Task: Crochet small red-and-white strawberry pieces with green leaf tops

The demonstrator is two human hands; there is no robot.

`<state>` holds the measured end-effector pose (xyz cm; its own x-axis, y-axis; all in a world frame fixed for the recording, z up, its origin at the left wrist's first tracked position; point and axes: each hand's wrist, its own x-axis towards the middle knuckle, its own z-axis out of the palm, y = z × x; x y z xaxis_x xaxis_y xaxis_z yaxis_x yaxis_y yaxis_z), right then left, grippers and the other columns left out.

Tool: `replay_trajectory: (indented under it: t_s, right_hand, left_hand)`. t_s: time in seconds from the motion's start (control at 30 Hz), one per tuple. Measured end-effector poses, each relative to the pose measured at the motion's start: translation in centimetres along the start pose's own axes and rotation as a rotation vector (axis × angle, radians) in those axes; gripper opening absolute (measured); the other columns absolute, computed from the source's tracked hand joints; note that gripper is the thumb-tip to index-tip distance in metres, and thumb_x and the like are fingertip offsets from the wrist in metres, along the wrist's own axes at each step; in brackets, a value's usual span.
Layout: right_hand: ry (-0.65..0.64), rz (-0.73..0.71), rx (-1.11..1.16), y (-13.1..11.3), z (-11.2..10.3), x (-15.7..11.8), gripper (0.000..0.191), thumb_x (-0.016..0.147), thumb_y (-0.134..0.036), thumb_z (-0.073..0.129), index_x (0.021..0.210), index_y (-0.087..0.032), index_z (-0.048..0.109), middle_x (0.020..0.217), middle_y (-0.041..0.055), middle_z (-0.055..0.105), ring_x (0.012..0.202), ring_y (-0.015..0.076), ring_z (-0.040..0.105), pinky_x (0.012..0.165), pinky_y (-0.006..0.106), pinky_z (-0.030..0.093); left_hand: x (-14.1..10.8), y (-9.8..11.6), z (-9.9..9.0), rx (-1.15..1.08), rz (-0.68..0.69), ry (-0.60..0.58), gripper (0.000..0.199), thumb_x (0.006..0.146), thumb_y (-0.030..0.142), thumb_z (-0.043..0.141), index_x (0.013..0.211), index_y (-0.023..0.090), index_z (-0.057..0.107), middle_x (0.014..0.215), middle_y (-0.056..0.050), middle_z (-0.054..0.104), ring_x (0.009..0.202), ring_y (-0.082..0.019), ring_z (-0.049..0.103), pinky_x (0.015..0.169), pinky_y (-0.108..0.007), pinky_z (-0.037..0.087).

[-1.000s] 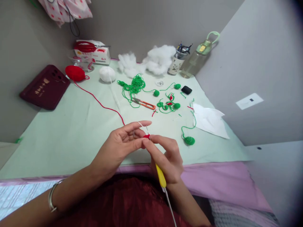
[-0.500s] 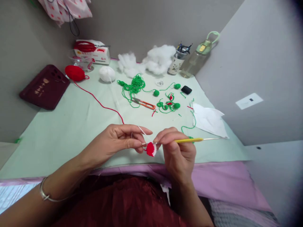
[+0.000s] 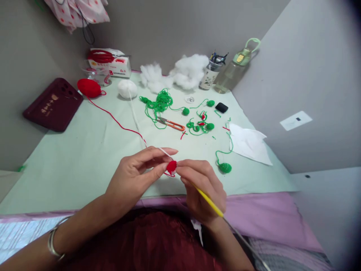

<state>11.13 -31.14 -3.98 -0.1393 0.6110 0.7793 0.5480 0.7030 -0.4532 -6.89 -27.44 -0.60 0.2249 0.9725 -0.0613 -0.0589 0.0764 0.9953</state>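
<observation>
Between the fingertips of both hands is a small red-and-white crochet piece (image 3: pixel 172 166). My left hand (image 3: pixel 138 169) pinches it between thumb and fingers, with white yarn (image 3: pixel 165 152) passing over the index finger. My right hand (image 3: pixel 204 184) is closed around a yellow-handled crochet hook (image 3: pixel 209 201), whose metal shaft points down and right toward my forearm. The right fingertips touch the piece's right edge. Its near end is hidden by the fingers. The white yarn runs back to a white ball (image 3: pixel 127 89); red yarn leads from a red ball (image 3: pixel 89 88).
Orange thread snips (image 3: pixel 173 125) lie mid-table beside tangled green yarn (image 3: pixel 160 102). Several green crocheted balls, one near my right hand (image 3: pixel 225 168), sit to the right. White stuffing (image 3: pixel 188 71), a pen cup (image 3: pixel 210 75) and a bottle (image 3: pixel 235 67) stand at the back. White paper (image 3: pixel 249 143) lies right.
The hook has swung from nearly level to slanting down and right. The crochet piece has turned and risen slightly to the left. My right hand has rotated and moved left.
</observation>
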Motion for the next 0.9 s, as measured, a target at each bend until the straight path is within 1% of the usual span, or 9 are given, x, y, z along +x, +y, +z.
replay_trajectory:
  t_s: [0.07, 0.13, 0.23, 0.37, 0.47, 0.53, 0.67, 0.73, 0.9]
  right_hand:
    - [-0.005, -0.022, -0.023, 0.0, 0.0, -0.1, 0.037, 0.099, -0.008, 0.06, 0.132, -0.023, 0.068, 0.113, 0.0105, 0.078, 0.101, 0.0216, 0.075, 0.078, 0.036, 0.066]
    - [-0.006, -0.042, -0.041, 0.0, 0.1, -0.2, 0.04, 0.099, -0.008, 0.061, 0.135, -0.023, 0.067, 0.115, 0.0109, 0.078, 0.103, 0.0227, 0.075, 0.079, 0.038, 0.066]
    - [-0.003, -0.066, -0.087, 0.3, 0.4, -0.4, 0.045, 0.099, -0.01, 0.062, 0.141, -0.025, 0.064, 0.116, 0.0101, 0.078, 0.103, 0.0235, 0.076, 0.081, 0.038, 0.067]
    - [0.017, -0.134, -0.194, 0.7, 0.9, -1.0, 0.051, 0.096, -0.009, 0.067, 0.142, -0.03, 0.065, 0.109, 0.0068, 0.077, 0.099, 0.0224, 0.077, 0.082, 0.034, 0.068]
    - [0.027, -0.047, -0.171, 0.5, 0.9, -1.2, 0.054, 0.095, -0.007, 0.067, 0.143, -0.032, 0.065, 0.112, 0.0065, 0.076, 0.103, 0.0226, 0.076, 0.085, 0.034, 0.067]
    - [0.034, 0.025, -0.04, 0.3, 0.7, -0.9, 0.046, 0.099, -0.01, 0.062, 0.138, -0.033, 0.067, 0.115, 0.0059, 0.077, 0.101, 0.0215, 0.075, 0.083, 0.036, 0.067]
    - [0.184, 0.296, 0.323, 0.1, 0.5, 0.3, 0.024, 0.103, -0.017, 0.057, 0.112, -0.027, 0.076, 0.09, 0.0036, 0.075, 0.081, 0.0195, 0.073, 0.071, 0.037, 0.064]
    - [0.217, 0.383, 0.452, 0.2, 0.6, 0.8, 0.02, 0.104, -0.021, 0.057, 0.104, -0.026, 0.076, 0.086, 0.0032, 0.073, 0.074, 0.0182, 0.07, 0.065, 0.036, 0.062]
    - [0.144, 0.313, 0.335, 0.0, 1.4, 0.7, 0.023, 0.102, -0.015, 0.06, 0.111, -0.028, 0.076, 0.096, 0.0039, 0.077, 0.09, 0.0197, 0.073, 0.075, 0.037, 0.063]
  left_hand:
    - [0.1, 0.2, 0.0, -0.021, -0.022, -0.014, 0.009, 0.086, 0.029, 0.082, 0.094, 0.028, 0.086, 0.104, -0.003, 0.082, 0.089, -0.019, 0.073, 0.083, -0.028, 0.06]
    - [0.2, 0.2, 0.0, -0.054, -0.049, -0.028, 0.011, 0.084, 0.03, 0.084, 0.095, 0.027, 0.086, 0.095, -0.003, 0.081, 0.085, -0.019, 0.072, 0.08, -0.028, 0.06]
    - [0.5, 0.0, 0.2, -0.138, -0.088, -0.039, 0.023, 0.078, 0.027, 0.089, 0.101, 0.027, 0.086, 0.082, 0.0, 0.076, 0.08, -0.017, 0.07, 0.076, -0.026, 0.059]
    - [0.5, -0.7, 0.5, -0.314, -0.189, -0.104, 0.037, 0.079, 0.023, 0.09, 0.114, 0.029, 0.083, 0.083, 0.003, 0.074, 0.081, -0.012, 0.067, 0.08, -0.02, 0.054]
    - [0.6, -0.8, 0.4, -0.485, -0.384, -0.204, 0.04, 0.08, 0.029, 0.089, 0.119, 0.025, 0.082, 0.082, 0.0, 0.073, 0.079, -0.012, 0.065, 0.08, -0.022, 0.053]
    - [0.7, -0.7, 0.3, -0.545, -0.454, -0.193, 0.039, 0.081, 0.028, 0.088, 0.119, 0.022, 0.082, 0.083, -0.002, 0.074, 0.08, -0.013, 0.065, 0.081, -0.024, 0.052]
    - [1.0, -0.6, 0.1, -0.461, -0.333, -0.101, 0.039, 0.082, 0.024, 0.087, 0.12, 0.023, 0.081, 0.08, 0.001, 0.071, 0.075, -0.012, 0.062, 0.078, -0.024, 0.049]
    - [1.0, -0.7, 0.2, -0.388, -0.245, -0.103, 0.039, 0.081, 0.024, 0.087, 0.12, 0.025, 0.082, 0.081, 0.002, 0.069, 0.078, -0.014, 0.062, 0.081, -0.026, 0.05]
    - [0.7, -1.1, 0.8, -0.312, -0.167, -0.097, 0.043, 0.08, 0.024, 0.088, 0.122, 0.026, 0.08, 0.082, 0.002, 0.071, 0.081, -0.015, 0.065, 0.084, -0.03, 0.053]
